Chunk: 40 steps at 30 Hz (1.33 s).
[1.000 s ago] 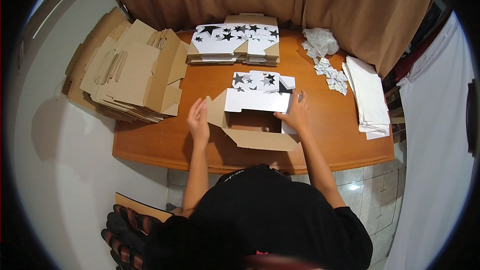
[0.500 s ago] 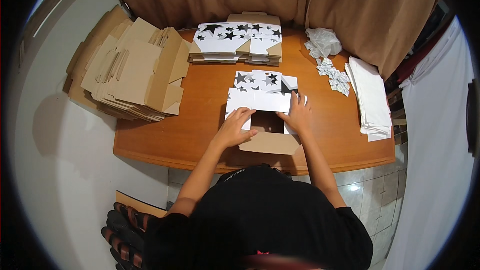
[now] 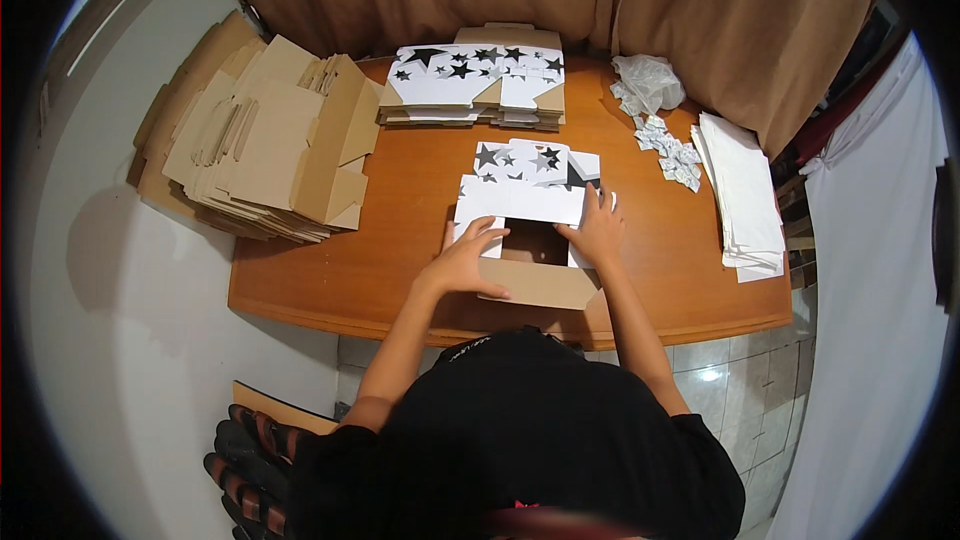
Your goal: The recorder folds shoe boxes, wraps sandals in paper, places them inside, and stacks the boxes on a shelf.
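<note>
A partly folded cardboard box (image 3: pixel 525 202) lies in front of me, white with black and grey stars outside and plain brown inside. Its dark opening faces my body, and a brown flap (image 3: pixel 545 285) hangs out on the near side. My left hand (image 3: pixel 462 262) rests at the left wall, open, the fingers spread over the white side panel and the thumb stretched down to the brown flap. At the right wall, my right hand (image 3: pixel 600 232) is closed on the box, thumb at the opening's edge and fingers along the outer side.
Brown flattened cardboard (image 3: pixel 270 135) is piled at the left against the wall. Star-printed flat boxes (image 3: pixel 470 85) are stacked at the back. Small white packets (image 3: pixel 668 150) lie beside a clear plastic bag (image 3: pixel 650 83). White sheets (image 3: pixel 740 195) are stacked at the table's (image 3: pixel 670 280) right edge.
My left thumb has moved down from the opening's corner to the brown flap, and the left hand has spread wider. The box's upper part has shifted slightly right. My right hand keeps its hold.
</note>
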### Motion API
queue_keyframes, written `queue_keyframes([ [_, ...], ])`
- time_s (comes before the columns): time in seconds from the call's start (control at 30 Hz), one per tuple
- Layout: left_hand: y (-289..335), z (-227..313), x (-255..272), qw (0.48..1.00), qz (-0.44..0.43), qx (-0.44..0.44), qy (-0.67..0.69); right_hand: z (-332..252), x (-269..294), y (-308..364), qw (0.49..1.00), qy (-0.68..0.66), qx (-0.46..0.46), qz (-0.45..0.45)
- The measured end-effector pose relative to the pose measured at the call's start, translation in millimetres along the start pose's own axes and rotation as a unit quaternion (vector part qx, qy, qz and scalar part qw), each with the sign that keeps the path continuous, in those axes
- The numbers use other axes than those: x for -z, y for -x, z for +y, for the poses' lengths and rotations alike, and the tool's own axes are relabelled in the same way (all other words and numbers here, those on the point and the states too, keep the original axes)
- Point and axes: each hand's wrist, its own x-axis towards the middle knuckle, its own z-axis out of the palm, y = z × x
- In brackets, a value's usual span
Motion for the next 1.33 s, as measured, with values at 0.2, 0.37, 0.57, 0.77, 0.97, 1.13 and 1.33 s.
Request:
queue_keyframes([
  [0.2,15.7,-5.4,12.0,0.991,-0.083,0.103,-0.002,15.4,-2.6,-9.7,0.992,-0.117,-0.014,-0.035],
  [0.37,-5.4,-23.2,-6.3,0.990,0.071,0.121,0.028,41.6,-17.0,-17.4,0.953,-0.299,-0.027,-0.034],
  [0.57,-39.1,-40.0,-43.2,0.944,0.302,0.132,0.021,24.4,-4.0,-6.1,0.973,-0.228,0.027,-0.004],
  [0.77,-45.5,-19.1,-48.2,0.925,0.306,0.220,-0.046,14.1,-10.2,1.9,0.993,-0.106,0.036,0.039],
  [0.97,-45.1,-14.8,-50.4,0.917,0.310,0.245,-0.052,2.7,-6.6,4.0,0.998,-0.045,0.020,0.039],
  [1.13,-43.6,-17.1,-47.7,0.916,0.310,0.247,-0.056,-1.8,-5.0,5.1,0.999,-0.033,0.015,0.041],
  [1.33,-33.0,-24.2,-33.4,0.916,0.243,0.308,0.083,9.0,-3.6,6.1,0.994,-0.094,0.034,0.042],
])
